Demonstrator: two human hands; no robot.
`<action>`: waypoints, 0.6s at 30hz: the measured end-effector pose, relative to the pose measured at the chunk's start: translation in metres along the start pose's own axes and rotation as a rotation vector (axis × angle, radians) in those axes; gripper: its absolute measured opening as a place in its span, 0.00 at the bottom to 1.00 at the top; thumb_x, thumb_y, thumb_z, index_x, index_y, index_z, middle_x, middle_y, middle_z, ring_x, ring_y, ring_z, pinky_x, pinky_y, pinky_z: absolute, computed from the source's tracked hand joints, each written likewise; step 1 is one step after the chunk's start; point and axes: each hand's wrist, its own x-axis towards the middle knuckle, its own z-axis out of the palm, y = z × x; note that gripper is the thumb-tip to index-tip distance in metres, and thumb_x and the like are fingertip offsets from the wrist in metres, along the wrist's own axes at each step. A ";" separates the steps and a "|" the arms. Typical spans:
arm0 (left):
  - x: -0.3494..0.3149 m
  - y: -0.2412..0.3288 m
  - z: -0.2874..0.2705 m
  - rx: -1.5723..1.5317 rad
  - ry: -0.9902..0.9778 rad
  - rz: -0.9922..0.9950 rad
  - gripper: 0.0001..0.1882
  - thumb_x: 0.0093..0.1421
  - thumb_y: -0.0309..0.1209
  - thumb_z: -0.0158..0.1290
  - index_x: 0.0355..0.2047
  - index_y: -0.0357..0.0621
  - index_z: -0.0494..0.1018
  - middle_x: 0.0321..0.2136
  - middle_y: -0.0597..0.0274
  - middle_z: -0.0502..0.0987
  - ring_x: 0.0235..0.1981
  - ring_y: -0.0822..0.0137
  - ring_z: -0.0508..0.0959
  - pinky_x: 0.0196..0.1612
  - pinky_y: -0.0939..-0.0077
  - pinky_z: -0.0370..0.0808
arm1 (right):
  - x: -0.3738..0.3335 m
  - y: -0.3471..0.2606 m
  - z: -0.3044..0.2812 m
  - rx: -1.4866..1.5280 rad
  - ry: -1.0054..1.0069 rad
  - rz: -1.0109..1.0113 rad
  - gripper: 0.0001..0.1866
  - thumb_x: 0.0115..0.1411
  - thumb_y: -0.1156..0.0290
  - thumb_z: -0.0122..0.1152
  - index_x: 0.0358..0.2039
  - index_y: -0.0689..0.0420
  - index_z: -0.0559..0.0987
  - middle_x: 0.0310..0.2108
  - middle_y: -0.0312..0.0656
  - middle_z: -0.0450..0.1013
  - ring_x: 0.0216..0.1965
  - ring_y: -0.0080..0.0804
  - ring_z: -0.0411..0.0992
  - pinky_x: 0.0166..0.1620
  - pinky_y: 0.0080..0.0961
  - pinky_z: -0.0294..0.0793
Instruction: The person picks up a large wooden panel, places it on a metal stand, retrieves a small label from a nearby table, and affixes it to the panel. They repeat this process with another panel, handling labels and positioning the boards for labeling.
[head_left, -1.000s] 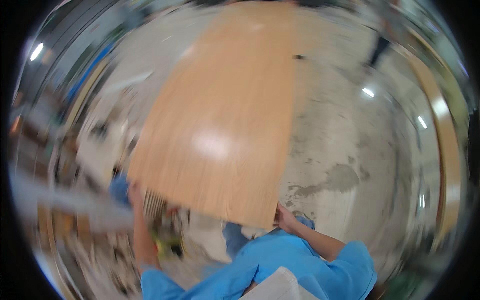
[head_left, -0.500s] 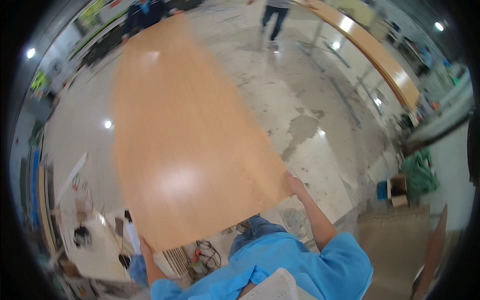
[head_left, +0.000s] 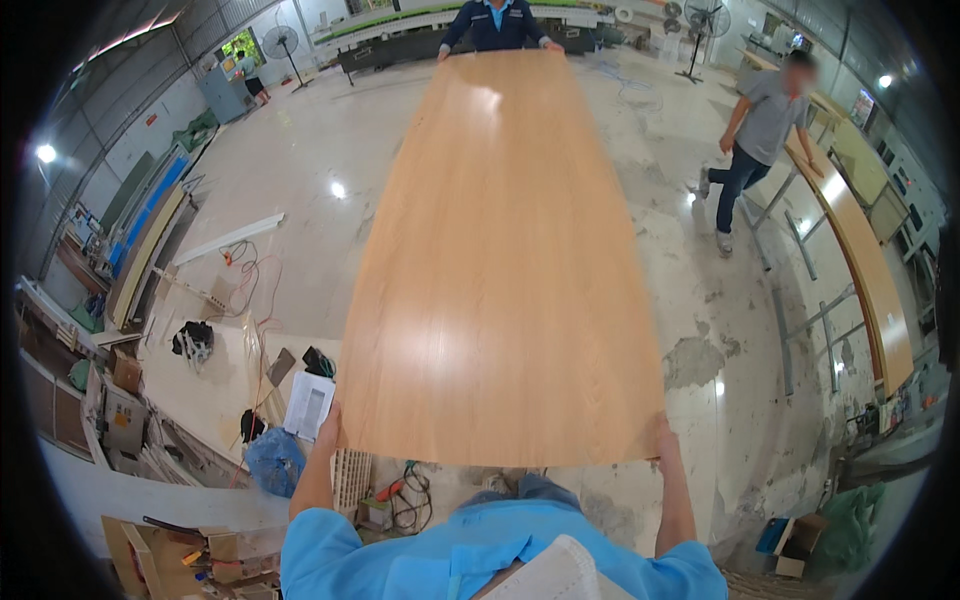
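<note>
A long wood-grain panel (head_left: 500,270) stretches away from me, raised above the floor. My left hand (head_left: 331,428) grips its near left corner, and my right hand (head_left: 664,440) holds the near right corner. Both hands are closed on the edges, with the fingers underneath mostly hidden. At the far end a co-worker (head_left: 500,22) in a dark jacket holds the two other corners. The panel's glossy top bears nothing.
On the right, a person (head_left: 765,130) in grey stands at a long panel on metal trestles (head_left: 850,230). A low board at left carries a white box (head_left: 308,404), blue plastic bag (head_left: 275,460) and cables. A power tool (head_left: 392,490) lies near my feet.
The panel has swung from the left to straight ahead of me as my view turned left. My hands keep hold of its corners, and the co-worker still holds the far end.
</note>
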 end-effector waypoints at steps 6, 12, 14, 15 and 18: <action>-0.017 0.007 0.022 -0.031 0.072 -0.009 0.41 0.71 0.60 0.36 0.68 0.38 0.59 0.64 0.55 0.67 0.64 0.58 0.68 0.64 0.65 0.65 | -0.049 -0.054 -0.056 -0.023 0.051 -0.158 0.40 0.65 0.37 0.50 0.56 0.65 0.74 0.42 0.47 0.79 0.40 0.37 0.79 0.31 0.34 0.81; 0.004 -0.012 0.073 -0.278 -0.075 -0.104 0.42 0.70 0.63 0.35 0.64 0.34 0.63 0.58 0.47 0.72 0.58 0.60 0.74 0.59 0.66 0.72 | -0.161 -0.150 -0.136 0.113 0.165 -0.541 0.27 0.66 0.46 0.52 0.54 0.55 0.73 0.46 0.40 0.76 0.42 0.32 0.77 0.28 0.28 0.76; 0.016 -0.026 0.098 -0.227 -0.052 -0.119 0.44 0.68 0.65 0.35 0.63 0.33 0.64 0.56 0.47 0.73 0.54 0.59 0.77 0.54 0.64 0.76 | -0.187 -0.199 -0.146 0.257 0.338 -0.684 0.27 0.66 0.47 0.51 0.54 0.56 0.73 0.48 0.41 0.74 0.47 0.32 0.74 0.38 0.30 0.76; 0.017 -0.035 0.111 -0.260 -0.115 -0.165 0.44 0.68 0.65 0.35 0.63 0.34 0.64 0.56 0.48 0.73 0.53 0.59 0.78 0.52 0.64 0.77 | -0.205 -0.216 -0.150 0.370 0.488 -0.769 0.28 0.67 0.47 0.51 0.55 0.57 0.73 0.49 0.42 0.74 0.50 0.33 0.73 0.44 0.31 0.75; 0.021 -0.040 0.168 -0.361 -0.158 -0.211 0.43 0.68 0.65 0.35 0.63 0.36 0.64 0.56 0.50 0.73 0.51 0.59 0.79 0.48 0.61 0.79 | -0.266 -0.279 -0.152 0.308 0.447 -1.040 0.26 0.69 0.50 0.49 0.51 0.61 0.76 0.41 0.39 0.77 0.38 0.28 0.77 0.34 0.23 0.75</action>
